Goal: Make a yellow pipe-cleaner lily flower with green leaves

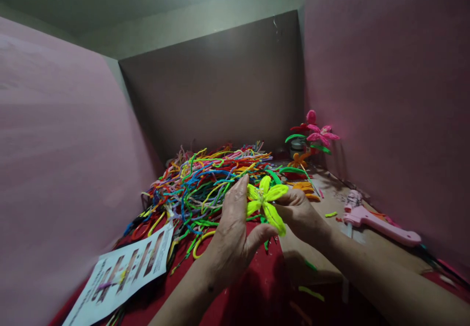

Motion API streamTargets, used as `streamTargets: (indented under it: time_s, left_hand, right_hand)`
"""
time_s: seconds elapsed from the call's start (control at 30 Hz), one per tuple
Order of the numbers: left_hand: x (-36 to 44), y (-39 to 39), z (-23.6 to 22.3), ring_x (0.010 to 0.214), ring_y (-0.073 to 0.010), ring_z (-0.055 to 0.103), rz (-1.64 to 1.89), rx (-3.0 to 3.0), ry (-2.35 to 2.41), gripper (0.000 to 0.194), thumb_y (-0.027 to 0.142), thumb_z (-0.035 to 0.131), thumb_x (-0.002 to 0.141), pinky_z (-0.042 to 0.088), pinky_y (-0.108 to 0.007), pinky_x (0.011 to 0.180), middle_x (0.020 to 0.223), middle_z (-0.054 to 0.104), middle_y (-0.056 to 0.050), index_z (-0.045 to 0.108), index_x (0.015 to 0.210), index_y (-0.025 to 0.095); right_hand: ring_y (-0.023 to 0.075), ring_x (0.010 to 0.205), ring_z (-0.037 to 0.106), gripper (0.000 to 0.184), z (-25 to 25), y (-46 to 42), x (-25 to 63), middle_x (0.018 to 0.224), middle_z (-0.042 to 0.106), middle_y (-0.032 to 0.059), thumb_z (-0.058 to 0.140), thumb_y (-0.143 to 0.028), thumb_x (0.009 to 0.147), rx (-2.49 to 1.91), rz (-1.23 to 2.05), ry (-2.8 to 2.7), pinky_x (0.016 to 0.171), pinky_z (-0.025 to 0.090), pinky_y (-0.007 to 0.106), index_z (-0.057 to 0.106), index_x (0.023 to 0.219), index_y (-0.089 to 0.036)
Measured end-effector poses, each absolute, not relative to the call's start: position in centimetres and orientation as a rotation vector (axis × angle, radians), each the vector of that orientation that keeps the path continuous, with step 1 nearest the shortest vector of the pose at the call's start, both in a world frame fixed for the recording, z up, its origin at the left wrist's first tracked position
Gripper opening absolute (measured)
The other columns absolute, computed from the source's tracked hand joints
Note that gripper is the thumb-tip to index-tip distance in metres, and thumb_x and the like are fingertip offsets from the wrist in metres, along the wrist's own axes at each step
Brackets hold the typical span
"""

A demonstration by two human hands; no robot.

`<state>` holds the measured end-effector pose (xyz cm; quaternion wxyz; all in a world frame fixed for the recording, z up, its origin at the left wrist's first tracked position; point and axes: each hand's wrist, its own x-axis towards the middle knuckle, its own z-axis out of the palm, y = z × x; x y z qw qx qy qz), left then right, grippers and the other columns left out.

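Note:
A bright yellow pipe-cleaner flower [262,199] with several pointed petals faces me between my hands. My left hand [237,213] wraps its left side, fingers stretched upright along the petals and thumb reaching to the lowest petal. On the other side, my right hand [299,211] pinches the flower from behind, near the right petals. What lies between those right fingertips is partly hidden by the petals. Just behind my left hand spreads a large tangled heap of coloured pipe cleaners [205,179].
A pink glue gun [382,225] lies at right. Behind it stands a pink pipe-cleaner flower [323,135] with green leaves. A printed white sheet [147,262] and yellow-handled scissors [201,244] lie at left, on red cloth [253,287]. Pink panels [389,96] wall the sides.

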<state>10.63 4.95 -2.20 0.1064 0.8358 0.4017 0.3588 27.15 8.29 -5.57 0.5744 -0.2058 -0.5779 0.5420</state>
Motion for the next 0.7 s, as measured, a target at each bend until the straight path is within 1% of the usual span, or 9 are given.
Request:
streamTargets:
  time_s: [0.1, 0.17, 0.23, 0.3, 0.33, 0.4, 0.5, 0.6, 0.7]
  left_hand:
    - [10.4, 5.1, -1.6, 0.132, -0.0290, 0.023, 1.156, 2.357, 1.164, 0.073, 0.049, 0.049, 0.080, 0.022, -0.049, 0.106, 0.145, 0.025, -0.011, 0.015, 0.141, 0.025]
    - [10.3, 5.2, -1.2, 0.127, -0.0275, 0.033, 1.302, 2.214, 1.159, 0.065, 0.048, 0.048, 0.081, 0.027, -0.048, 0.103, 0.140, 0.034, -0.011, 0.023, 0.137, 0.025]
    - [10.3, 5.5, -0.9, 0.118, -0.0238, 0.044, 1.479, 2.002, 1.170, 0.052, 0.044, 0.047, 0.084, 0.035, -0.043, 0.098, 0.128, 0.046, -0.010, 0.033, 0.130, 0.024]
    - [10.3, 6.0, -0.8, 0.107, -0.0198, 0.052, 1.580, 1.783, 1.184, 0.040, 0.038, 0.048, 0.084, 0.041, -0.036, 0.091, 0.114, 0.055, -0.009, 0.042, 0.119, 0.021]
    - [10.3, 6.3, -0.9, 0.101, -0.0184, 0.055, 1.570, 1.700, 1.195, 0.035, 0.036, 0.050, 0.083, 0.043, -0.034, 0.087, 0.107, 0.057, -0.008, 0.045, 0.114, 0.019]
    - [10.6, 7.0, -1.1, 0.092, -0.0165, 0.057, 1.435, 1.610, 1.190, 0.029, 0.032, 0.055, 0.080, 0.045, -0.030, 0.080, 0.098, 0.060, -0.006, 0.051, 0.103, 0.016]
    - [11.6, 7.7, -1.5, 0.078, -0.0139, 0.057, 1.177, 1.569, 1.112, 0.024, 0.028, 0.063, 0.072, 0.045, -0.027, 0.074, 0.085, 0.062, -0.004, 0.056, 0.090, 0.013]
    - [13.3, 7.9, -2.1, 0.070, -0.0125, 0.056, 1.084, 1.523, 1.005, 0.025, 0.026, 0.068, 0.066, 0.045, -0.026, 0.068, 0.076, 0.060, -0.001, 0.055, 0.082, 0.013]
    - [14.7, 7.7, -2.7, 0.057, -0.0097, 0.051, 1.121, 1.532, 0.969, 0.024, 0.031, 0.066, 0.069, 0.044, -0.024, 0.056, 0.069, 0.056, 0.001, 0.053, 0.080, 0.014]
  right_hand:
    - [0.0093, 0.052, 0.045, 0.013, -5.7, 8.3, 27.2, 0.059, 0.059, 0.0002, 0.067, -0.028, 0.067, -0.522, 1.265, -1.341, 0.056, 0.040, 0.025, 0.073, 0.072, -0.017]
    - [0.0100, 0.052, 0.046, 0.011, -5.6, 8.3, 27.1, 0.058, 0.059, 0.0003, 0.067, -0.027, 0.067, -0.559, 1.248, -1.306, 0.054, 0.039, 0.025, 0.073, 0.069, -0.017]
    - [0.0093, 0.050, 0.045, 0.008, -5.4, 8.4, 27.0, 0.056, 0.059, -0.0003, 0.068, -0.024, 0.065, -0.582, 1.239, -1.237, 0.051, 0.037, 0.024, 0.072, 0.065, -0.017]
    - [0.0079, 0.046, 0.042, 0.004, -5.0, 8.6, 27.0, 0.053, 0.058, -0.0009, 0.070, -0.021, 0.061, -0.559, 1.265, -1.135, 0.047, 0.034, 0.022, 0.071, 0.060, -0.017]
    - [0.0075, 0.045, 0.041, 0.002, -4.8, 8.7, 27.0, 0.053, 0.059, -0.0009, 0.071, -0.019, 0.058, -0.533, 1.290, -1.075, 0.045, 0.033, 0.022, 0.071, 0.058, -0.017]
    - [0.0077, 0.045, 0.043, 0.005, -4.6, 9.0, 27.0, 0.055, 0.060, -0.0001, 0.073, -0.018, 0.053, -0.491, 1.345, -0.952, 0.043, 0.033, 0.021, 0.071, 0.058, -0.017]
    - [0.0081, 0.049, 0.047, 0.010, -4.7, 9.4, 27.0, 0.057, 0.062, 0.0010, 0.074, -0.019, 0.052, -0.492, 1.400, -0.827, 0.044, 0.034, 0.020, 0.072, 0.061, -0.016]
    - [0.0062, 0.047, 0.043, 0.009, -5.1, 9.7, 27.0, 0.055, 0.060, -0.0006, 0.075, -0.017, 0.052, -0.492, 1.421, -0.791, 0.043, 0.032, 0.019, 0.070, 0.058, -0.015]
    - [0.0061, 0.047, 0.043, 0.009, -5.2, 9.7, 26.9, 0.053, 0.058, -0.0016, 0.074, -0.015, 0.050, -0.484, 1.430, -0.813, 0.044, 0.032, 0.019, 0.068, 0.056, -0.015]
